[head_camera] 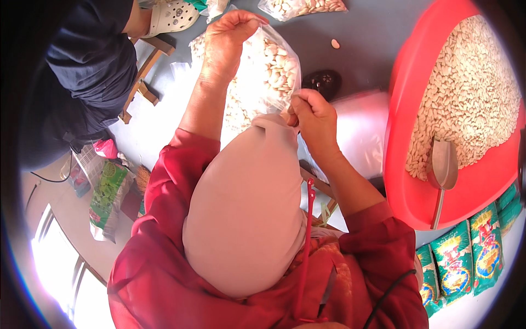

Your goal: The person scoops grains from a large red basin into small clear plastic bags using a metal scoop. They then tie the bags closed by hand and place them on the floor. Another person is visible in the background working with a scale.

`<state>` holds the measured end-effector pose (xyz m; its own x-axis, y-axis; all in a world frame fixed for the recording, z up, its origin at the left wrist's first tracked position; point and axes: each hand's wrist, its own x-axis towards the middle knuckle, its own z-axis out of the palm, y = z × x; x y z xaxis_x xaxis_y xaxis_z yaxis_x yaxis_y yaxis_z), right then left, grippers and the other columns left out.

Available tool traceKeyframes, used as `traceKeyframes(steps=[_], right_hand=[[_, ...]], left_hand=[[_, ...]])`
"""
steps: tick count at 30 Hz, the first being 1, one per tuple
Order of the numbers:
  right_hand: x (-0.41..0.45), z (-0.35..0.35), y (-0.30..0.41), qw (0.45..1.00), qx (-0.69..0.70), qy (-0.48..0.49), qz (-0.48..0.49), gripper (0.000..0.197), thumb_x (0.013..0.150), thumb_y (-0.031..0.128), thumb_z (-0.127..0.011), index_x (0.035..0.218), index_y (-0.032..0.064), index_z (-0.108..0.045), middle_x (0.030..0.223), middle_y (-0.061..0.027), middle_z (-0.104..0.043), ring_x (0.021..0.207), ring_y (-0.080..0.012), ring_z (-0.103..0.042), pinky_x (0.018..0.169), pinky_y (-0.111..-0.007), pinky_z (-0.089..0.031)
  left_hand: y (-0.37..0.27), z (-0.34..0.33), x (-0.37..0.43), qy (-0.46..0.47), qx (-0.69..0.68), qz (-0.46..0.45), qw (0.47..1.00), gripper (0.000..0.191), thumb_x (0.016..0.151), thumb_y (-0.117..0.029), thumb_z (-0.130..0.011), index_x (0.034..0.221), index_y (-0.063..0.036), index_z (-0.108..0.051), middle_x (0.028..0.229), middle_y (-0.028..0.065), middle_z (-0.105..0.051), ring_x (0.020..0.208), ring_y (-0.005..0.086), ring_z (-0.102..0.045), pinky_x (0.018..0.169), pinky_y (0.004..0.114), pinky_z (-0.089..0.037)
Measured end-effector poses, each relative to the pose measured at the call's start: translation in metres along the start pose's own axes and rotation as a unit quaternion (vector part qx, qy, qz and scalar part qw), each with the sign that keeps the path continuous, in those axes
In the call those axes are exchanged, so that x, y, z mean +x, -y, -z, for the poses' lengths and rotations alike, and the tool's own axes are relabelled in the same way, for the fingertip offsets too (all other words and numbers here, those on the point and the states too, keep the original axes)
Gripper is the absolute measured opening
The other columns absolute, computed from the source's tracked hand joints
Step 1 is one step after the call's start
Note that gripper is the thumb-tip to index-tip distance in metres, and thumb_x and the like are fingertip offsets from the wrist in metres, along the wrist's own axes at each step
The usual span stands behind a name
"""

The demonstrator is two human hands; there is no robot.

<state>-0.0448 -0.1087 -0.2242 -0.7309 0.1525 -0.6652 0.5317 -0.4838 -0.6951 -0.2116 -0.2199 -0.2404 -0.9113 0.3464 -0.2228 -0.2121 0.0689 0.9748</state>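
Note:
Between my hands is a clear plastic bag of large pale beans (281,68), partly washed out by glare. My left hand (226,43) pinches the bag's far edge. With the thumb and fingers of my right hand (314,115), I grip its near edge beside my light-coloured trouser knee (250,197). More beans (235,103) show behind and below my left forearm, but the glare hides whether they belong to the same bag. To the right, a large red basin (400,135) holds a heap of loose beans (468,90), with a metal scoop (444,164) resting in it.
A person in dark clothing (90,74) sits at left by a wooden stool (146,70). Another bag of beans (304,7) and a single bean (335,43) lie on the grey floor. Clear plastic (361,131) lies beside the basin. Green printed packets (452,263) lie at lower right.

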Motion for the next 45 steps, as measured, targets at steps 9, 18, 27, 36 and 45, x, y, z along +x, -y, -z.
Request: traceKeyframes(steps=[9, 18, 27, 36, 45], right_hand=[[-0.002, -0.025, 0.015, 0.988, -0.061, 0.099, 0.101, 0.009, 0.079, 0.007, -0.049, 0.08, -0.0005, -0.053, 0.06, -0.0057, -0.053, 0.055, -0.0123, -0.052, 0.054, -0.025, -0.041], [0.035, -0.062, -0.012, 0.941, -0.243, 0.182, 0.152, 0.008, 0.074, 0.007, -0.05, 0.074, -0.0001, -0.054, 0.067, -0.0177, -0.056, 0.064, -0.0319, -0.054, 0.059, -0.036, -0.042], [0.03, -0.001, -0.031, 0.963, -0.261, 0.05, 0.034, 0.021, 0.078, 0.019, -0.049, 0.089, 0.0019, -0.057, 0.077, -0.0182, -0.058, 0.071, -0.0314, -0.057, 0.064, -0.036, -0.044], [-0.051, 0.077, -0.058, 0.968, -0.125, -0.001, -0.218, 0.023, 0.081, 0.015, -0.045, 0.093, -0.0016, -0.055, 0.066, -0.0063, -0.053, 0.05, -0.0109, -0.05, 0.047, -0.024, -0.04], [-0.09, 0.12, -0.061, 0.962, -0.132, -0.06, -0.233, 0.02, 0.082, 0.015, -0.046, 0.092, 0.0008, -0.054, 0.066, -0.0048, -0.052, 0.05, -0.0109, -0.049, 0.046, -0.023, -0.039]], left_hand=[[-0.036, 0.032, -0.005, -0.02, -0.003, -0.033, 0.999, 0.009, 0.079, 0.002, -0.047, 0.082, 0.0023, -0.056, 0.081, 0.0112, -0.061, 0.078, 0.0165, -0.057, 0.077, 0.024, -0.04], [-0.02, 0.059, 0.026, 0.095, 0.184, 0.032, 0.978, 0.011, 0.082, -0.003, -0.045, 0.082, 0.0023, -0.055, 0.081, 0.0091, -0.059, 0.08, 0.016, -0.054, 0.08, 0.026, -0.039], [-0.031, 0.032, 0.002, -0.027, 0.171, -0.079, 0.982, 0.014, 0.08, -0.002, -0.048, 0.09, 0.0008, -0.058, 0.089, 0.0093, -0.061, 0.085, 0.0165, -0.056, 0.078, 0.028, -0.042], [0.062, -0.111, 0.02, 0.271, 0.572, -0.11, 0.767, 0.02, 0.073, -0.006, -0.051, 0.093, -0.0076, -0.054, 0.088, 0.0145, -0.055, 0.084, 0.0296, -0.056, 0.069, 0.039, -0.046], [0.131, -0.133, 0.029, 0.284, 0.669, -0.154, 0.669, 0.013, 0.073, -0.007, -0.051, 0.084, -0.0053, -0.059, 0.087, 0.0167, -0.055, 0.078, 0.0291, -0.06, 0.061, 0.036, -0.05]])
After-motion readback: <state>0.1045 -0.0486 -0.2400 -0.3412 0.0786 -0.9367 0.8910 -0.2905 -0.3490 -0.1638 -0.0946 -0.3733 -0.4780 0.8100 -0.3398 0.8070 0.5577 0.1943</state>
